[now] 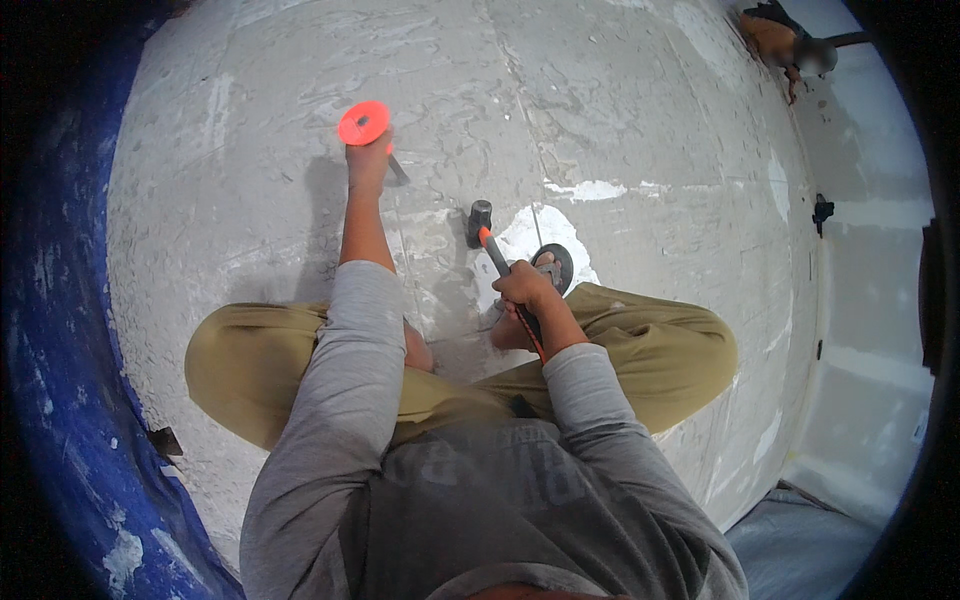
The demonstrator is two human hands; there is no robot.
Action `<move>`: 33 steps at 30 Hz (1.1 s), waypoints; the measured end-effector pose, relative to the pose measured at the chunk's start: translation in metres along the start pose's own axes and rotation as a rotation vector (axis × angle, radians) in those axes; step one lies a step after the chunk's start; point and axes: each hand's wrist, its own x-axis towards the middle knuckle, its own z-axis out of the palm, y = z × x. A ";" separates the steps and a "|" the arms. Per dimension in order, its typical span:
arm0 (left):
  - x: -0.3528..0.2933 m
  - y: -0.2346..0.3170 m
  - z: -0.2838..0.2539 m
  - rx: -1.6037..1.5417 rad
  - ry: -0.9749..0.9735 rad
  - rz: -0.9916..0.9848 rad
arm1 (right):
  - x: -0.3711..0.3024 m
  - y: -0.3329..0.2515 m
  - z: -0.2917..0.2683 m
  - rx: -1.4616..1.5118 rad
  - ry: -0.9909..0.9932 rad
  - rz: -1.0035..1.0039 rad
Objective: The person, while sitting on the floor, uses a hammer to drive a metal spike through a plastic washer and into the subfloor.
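Note:
My left hand (368,163) reaches out ahead over the grey floor, closed round a chisel (363,123) with a round orange hand guard. The chisel's dark shaft slants down to the right below my fingers. Nearer to me, my right hand (527,286) grips a club hammer (480,224) by its grey and orange handle. Its dark steel head points forward, just left of a white powdery patch (522,236) on the floor. The chisel and the hammer are well apart. Most of my left fingers are hidden behind the guard.
My bent knees spread to either side, and a sandalled foot (553,266) sits beside the hammer handle. A blue tarp (75,400) hangs along the left. The rough floor (640,120) meets a pale wall (870,300) at right. Another person (785,45) is low down at the far right.

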 end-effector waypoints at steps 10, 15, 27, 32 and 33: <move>0.001 -0.004 0.009 -0.048 -0.070 -0.027 | -0.020 -0.016 -0.007 -0.035 -0.006 0.026; 0.017 -0.008 -0.013 -0.038 0.002 0.065 | -0.012 -0.011 -0.004 -0.064 -0.014 0.027; 0.032 0.007 -0.056 -0.111 0.333 0.184 | 0.007 0.000 0.004 -0.176 0.051 -0.035; 0.032 0.003 -0.051 -0.089 0.315 0.077 | 0.005 0.003 0.004 -0.116 0.059 -0.060; 0.038 0.000 -0.055 -0.099 0.329 0.115 | 0.002 -0.001 0.004 -0.099 0.055 -0.071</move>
